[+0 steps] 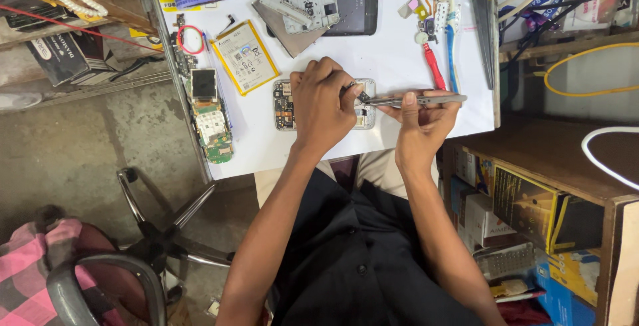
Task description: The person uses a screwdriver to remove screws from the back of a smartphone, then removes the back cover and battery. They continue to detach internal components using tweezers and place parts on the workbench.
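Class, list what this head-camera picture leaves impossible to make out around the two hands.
- Opened phone: middle hidden under left hand, head view.
- Tweezers tip: too small; what it grips is unclear.
- Black phone: partly covered by metal frame.

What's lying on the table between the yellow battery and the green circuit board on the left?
In the head view, a bare strip of white table separates the yellow battery from the green circuit board; nothing lies between them.

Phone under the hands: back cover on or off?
Off. The phone lies on the white table with circuit board exposed; right hand holds tweezers to it.
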Available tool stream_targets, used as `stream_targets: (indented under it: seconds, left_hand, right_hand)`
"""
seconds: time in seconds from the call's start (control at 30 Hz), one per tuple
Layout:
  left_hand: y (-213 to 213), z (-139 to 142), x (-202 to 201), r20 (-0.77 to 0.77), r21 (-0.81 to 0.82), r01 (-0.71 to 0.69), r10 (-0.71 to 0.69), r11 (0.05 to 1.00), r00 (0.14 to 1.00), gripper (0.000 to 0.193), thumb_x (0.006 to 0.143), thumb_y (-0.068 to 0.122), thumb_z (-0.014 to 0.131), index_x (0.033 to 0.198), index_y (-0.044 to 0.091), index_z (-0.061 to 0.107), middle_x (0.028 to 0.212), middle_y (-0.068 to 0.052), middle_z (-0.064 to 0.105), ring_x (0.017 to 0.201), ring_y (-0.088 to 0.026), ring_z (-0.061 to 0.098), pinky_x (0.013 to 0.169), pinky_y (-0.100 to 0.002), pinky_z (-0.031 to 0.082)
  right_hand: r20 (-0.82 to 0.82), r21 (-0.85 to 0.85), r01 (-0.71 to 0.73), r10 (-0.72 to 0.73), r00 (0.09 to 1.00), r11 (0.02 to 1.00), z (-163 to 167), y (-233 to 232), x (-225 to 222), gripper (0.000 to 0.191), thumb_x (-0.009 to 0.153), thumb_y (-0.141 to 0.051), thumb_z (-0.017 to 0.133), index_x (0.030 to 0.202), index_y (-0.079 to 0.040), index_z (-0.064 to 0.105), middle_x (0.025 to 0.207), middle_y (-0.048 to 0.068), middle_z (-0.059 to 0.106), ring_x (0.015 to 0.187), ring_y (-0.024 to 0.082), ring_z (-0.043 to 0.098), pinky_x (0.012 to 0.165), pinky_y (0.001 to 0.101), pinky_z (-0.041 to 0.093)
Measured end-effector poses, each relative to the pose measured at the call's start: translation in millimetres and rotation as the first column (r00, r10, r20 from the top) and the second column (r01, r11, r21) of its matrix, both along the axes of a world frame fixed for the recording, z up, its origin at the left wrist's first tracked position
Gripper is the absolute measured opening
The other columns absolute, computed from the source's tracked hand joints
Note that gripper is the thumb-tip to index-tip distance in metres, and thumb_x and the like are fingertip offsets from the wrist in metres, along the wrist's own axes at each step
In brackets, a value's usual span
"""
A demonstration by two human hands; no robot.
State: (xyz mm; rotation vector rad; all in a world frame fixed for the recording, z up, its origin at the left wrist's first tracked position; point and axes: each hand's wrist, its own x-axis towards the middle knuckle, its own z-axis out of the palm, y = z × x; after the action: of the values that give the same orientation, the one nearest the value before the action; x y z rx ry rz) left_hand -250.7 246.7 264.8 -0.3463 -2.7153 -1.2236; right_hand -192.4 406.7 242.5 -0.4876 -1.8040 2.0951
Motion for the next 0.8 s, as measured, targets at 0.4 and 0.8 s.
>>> stream_targets:
  seconds: [0.4, 0.8]
  left_hand:
    - [1, 1, 1, 0.0, 0.022, -0.032, 0.032, 0.999, 0.999, 0.013, 0.083, 0.014, 0.08, 0.08, 0.009, 0.068, 0.091, -0.001, 0.059, 0.09, -0.023, 0.056, 0.081, -0.042, 0.034]
    - [0, 0, 3, -0.012, 0.037, -0.011, 0.012, 0.999, 1.0, 0.015, 0.085, 0.014, 0.079, 0.079, 0.009, 0.067, 0.089, -0.001, 0.057, 0.088, -0.023, 0.055, 0.081, -0.042, 0.034]
  right_hand:
    - [0.022, -0.073, 0.02, -0.018, 1.0, 0.997, 3, -2, 0, 0.028, 0.105, 0.001, 0.062, 0.118, -0.001, 0.038, 0.105, 0.015, 0.061, 0.093, 0.023, 0.071, 0.081, 0.044, 0.071]
    - [0.069, -0.155, 0.066, -0.055, 0.996, 0.986, 29, -14, -18, 0.023, 0.103, 0.005, 0.061, 0.111, -0.001, 0.04, 0.096, 0.013, 0.062, 0.085, 0.021, 0.07, 0.073, 0.0443, 0.07]
